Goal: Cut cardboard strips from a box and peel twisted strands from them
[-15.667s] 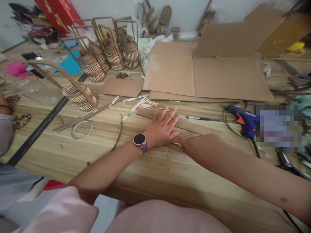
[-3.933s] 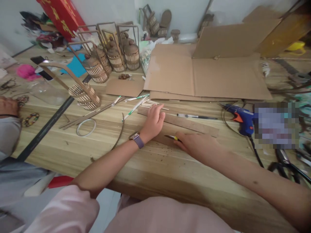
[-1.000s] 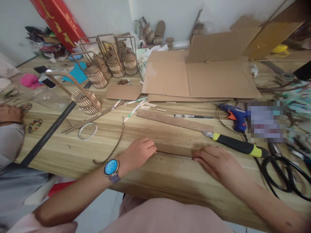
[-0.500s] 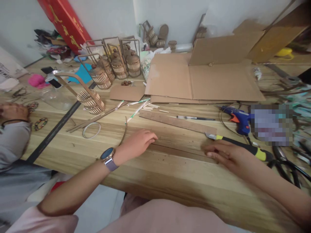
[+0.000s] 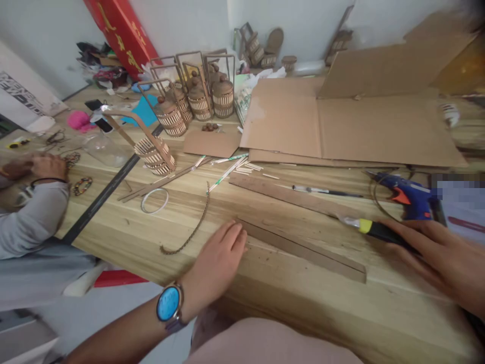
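Note:
My left hand [image 5: 223, 253] lies low on the table, its fingers together and bent onto the left end of a flat brown strip [image 5: 303, 247]. A dark line runs along the strip's length; whether it is cardboard or thin wood I cannot tell. To the right, my right hand [image 5: 435, 258] is closed over the black handle of a utility knife [image 5: 373, 229] with a yellow collar. The knife's metal tip points left and meets the end of a second brown strip [image 5: 280, 194]. A thin braided cord [image 5: 197, 227] curves on the table left of the strips.
Several small slatted baskets [image 5: 200, 101] with tall handles stand behind, one lidless basket [image 5: 153, 154] nearer. Folded cardboard [image 5: 284, 116] covers the back. A blue glue gun [image 5: 411, 194], pen [image 5: 326, 191] and white ring [image 5: 154, 201] lie about. At left is another person's hand [image 5: 51, 167].
My right hand has left the strip's right end, moved right and closed on the knife. The strip now lies flat on the table, with my left hand lower over its left end. The view has shifted.

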A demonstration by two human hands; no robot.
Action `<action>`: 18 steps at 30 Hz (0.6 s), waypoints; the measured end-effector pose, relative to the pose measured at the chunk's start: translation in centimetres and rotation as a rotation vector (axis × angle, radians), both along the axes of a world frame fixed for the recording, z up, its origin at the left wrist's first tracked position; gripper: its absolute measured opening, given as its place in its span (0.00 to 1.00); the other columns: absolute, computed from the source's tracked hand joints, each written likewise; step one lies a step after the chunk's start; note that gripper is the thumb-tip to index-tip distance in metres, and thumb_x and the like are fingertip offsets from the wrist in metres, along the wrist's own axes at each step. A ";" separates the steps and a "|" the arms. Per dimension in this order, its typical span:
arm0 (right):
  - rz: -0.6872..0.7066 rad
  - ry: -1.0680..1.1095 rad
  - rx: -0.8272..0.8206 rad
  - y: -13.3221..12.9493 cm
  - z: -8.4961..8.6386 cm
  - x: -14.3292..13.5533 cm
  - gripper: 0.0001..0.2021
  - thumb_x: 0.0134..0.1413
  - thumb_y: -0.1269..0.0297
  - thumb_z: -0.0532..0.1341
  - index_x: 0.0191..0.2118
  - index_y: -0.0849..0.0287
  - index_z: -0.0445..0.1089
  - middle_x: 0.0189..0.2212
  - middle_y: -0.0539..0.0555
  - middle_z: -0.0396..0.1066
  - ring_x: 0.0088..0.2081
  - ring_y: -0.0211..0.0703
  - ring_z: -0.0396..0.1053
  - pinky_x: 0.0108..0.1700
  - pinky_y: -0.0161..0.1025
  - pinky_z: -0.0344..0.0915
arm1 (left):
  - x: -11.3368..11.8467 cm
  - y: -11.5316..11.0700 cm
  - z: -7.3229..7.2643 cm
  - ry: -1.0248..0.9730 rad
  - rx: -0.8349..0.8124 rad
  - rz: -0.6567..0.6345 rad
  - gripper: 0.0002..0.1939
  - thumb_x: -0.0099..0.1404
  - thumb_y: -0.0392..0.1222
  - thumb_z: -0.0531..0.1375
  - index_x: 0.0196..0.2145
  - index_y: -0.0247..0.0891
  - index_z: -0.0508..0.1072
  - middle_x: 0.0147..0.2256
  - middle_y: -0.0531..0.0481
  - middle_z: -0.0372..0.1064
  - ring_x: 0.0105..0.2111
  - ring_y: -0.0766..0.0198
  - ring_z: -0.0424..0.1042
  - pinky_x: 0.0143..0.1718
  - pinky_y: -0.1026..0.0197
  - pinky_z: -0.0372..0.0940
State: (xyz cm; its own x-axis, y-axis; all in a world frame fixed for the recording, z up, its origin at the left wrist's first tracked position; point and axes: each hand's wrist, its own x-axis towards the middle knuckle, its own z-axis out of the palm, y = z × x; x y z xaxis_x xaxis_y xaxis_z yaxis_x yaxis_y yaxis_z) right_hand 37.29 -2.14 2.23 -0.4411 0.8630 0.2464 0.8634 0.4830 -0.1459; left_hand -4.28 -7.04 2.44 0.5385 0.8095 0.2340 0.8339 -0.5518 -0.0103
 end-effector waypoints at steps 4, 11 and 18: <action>0.139 -0.063 0.084 0.3 2.2 -7.8 0.20 0.69 0.52 0.44 0.53 0.53 0.67 0.37 0.57 0.75 0.18 0.42 0.69 0.18 0.41 0.59 | 0.6 -1.5 -2.6 0.083 0.010 0.077 0.20 0.75 0.38 0.48 0.57 0.23 0.68 0.58 0.30 0.68 0.61 0.47 0.67 0.58 0.49 0.67; 0.241 -0.263 0.074 0.9 2.6 -19.2 0.15 0.68 0.64 0.48 0.33 0.56 0.67 0.20 0.51 0.69 0.16 0.42 0.68 0.19 0.37 0.41 | 1.1 -1.8 -4.1 0.087 -0.022 0.111 0.21 0.76 0.39 0.49 0.59 0.26 0.68 0.60 0.32 0.67 0.62 0.49 0.66 0.59 0.50 0.68; 0.262 -0.340 0.006 1.2 2.1 -20.6 0.12 0.66 0.65 0.51 0.33 0.56 0.67 0.18 0.51 0.69 0.16 0.41 0.69 0.19 0.37 0.36 | 1.7 -1.3 -4.0 0.082 -0.021 0.131 0.20 0.74 0.35 0.50 0.59 0.25 0.68 0.57 0.35 0.70 0.58 0.49 0.70 0.56 0.53 0.70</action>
State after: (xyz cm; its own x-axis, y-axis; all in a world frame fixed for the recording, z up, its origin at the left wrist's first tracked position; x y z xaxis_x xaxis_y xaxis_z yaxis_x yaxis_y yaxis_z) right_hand 16.72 -0.99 4.38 -0.7019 0.7102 0.0537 0.7101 0.6920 0.1297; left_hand -2.62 -8.31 -1.53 0.4445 0.8784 0.1755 0.8957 -0.4390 -0.0709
